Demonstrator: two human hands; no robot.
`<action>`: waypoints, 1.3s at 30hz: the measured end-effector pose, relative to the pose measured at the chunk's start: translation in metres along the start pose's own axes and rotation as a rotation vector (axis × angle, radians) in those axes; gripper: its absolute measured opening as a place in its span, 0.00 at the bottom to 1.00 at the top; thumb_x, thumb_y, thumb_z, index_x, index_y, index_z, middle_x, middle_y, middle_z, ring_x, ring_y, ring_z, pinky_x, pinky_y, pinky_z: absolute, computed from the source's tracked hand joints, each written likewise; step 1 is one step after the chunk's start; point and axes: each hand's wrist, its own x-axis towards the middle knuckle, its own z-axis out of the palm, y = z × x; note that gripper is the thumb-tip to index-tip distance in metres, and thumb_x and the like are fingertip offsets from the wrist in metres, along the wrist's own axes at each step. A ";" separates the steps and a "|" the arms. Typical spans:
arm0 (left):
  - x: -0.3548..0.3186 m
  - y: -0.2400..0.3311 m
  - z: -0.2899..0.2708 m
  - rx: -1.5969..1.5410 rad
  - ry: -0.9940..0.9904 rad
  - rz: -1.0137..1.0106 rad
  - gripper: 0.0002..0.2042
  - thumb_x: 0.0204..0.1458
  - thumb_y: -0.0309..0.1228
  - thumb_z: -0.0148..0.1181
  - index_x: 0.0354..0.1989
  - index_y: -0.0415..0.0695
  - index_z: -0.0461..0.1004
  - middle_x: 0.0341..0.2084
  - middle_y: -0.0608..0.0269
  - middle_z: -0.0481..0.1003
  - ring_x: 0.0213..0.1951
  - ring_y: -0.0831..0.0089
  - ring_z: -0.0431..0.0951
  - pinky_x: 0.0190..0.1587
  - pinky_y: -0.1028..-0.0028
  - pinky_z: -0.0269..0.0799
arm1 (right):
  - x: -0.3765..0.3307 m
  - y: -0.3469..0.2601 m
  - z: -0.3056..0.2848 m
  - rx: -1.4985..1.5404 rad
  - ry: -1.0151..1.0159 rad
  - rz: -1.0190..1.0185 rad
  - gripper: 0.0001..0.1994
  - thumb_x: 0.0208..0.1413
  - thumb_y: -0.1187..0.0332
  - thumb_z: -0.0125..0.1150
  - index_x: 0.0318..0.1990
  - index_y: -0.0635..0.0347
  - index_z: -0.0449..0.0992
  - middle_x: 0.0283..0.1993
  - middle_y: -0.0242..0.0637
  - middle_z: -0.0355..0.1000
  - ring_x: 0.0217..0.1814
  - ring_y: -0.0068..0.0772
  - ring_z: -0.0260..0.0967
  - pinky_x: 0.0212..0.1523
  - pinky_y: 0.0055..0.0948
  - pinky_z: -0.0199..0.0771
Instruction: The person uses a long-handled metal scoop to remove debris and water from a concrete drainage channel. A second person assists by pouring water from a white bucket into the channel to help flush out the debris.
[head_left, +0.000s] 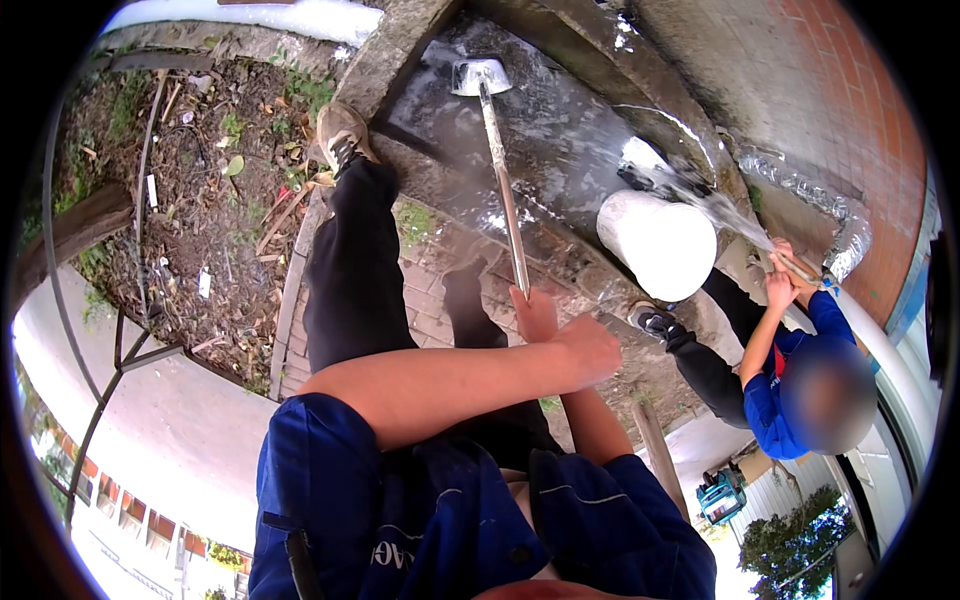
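My right hand is closed around the wooden handle of a long shovel. The shovel's pale, wet metal blade rests on the soaked concrete floor of a low trough. My left forearm crosses in front of my right arm. At its end my left hand is closed in a fist, close beside the right one; what it holds, if anything, is hidden. The handle's upper end is hidden behind my forearm. To the right, a white bucket stands by the trough's edge.
At right a co-worker in blue holds a hose that sprays water past the bucket into the trough. A silver foil duct lies along the brick wall. Leaf-littered soil lies left, behind a concrete curb. My foot stands on the curb.
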 end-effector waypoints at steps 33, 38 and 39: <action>-0.008 0.006 -0.004 -0.046 -0.038 -0.124 0.08 0.48 0.31 0.59 0.25 0.42 0.82 0.26 0.56 0.82 0.31 0.56 0.84 0.36 0.56 0.75 | -0.003 0.008 -0.010 -0.222 0.060 0.006 0.23 0.62 0.53 0.62 0.26 0.67 0.73 0.21 0.54 0.72 0.26 0.58 0.72 0.29 0.51 0.65; -0.007 0.004 0.002 -0.033 -0.051 -0.035 0.06 0.49 0.30 0.60 0.28 0.43 0.82 0.26 0.59 0.82 0.33 0.57 0.84 0.38 0.58 0.76 | -0.008 0.000 -0.004 -0.148 0.058 -0.062 0.23 0.63 0.53 0.60 0.27 0.68 0.73 0.21 0.54 0.72 0.25 0.57 0.71 0.28 0.52 0.64; -0.007 0.003 0.002 -0.041 -0.052 -0.028 0.06 0.48 0.30 0.60 0.29 0.43 0.82 0.26 0.59 0.82 0.33 0.57 0.84 0.38 0.58 0.76 | -0.003 -0.003 -0.003 -0.089 0.027 -0.077 0.23 0.63 0.53 0.60 0.27 0.68 0.73 0.21 0.54 0.72 0.24 0.57 0.71 0.28 0.52 0.64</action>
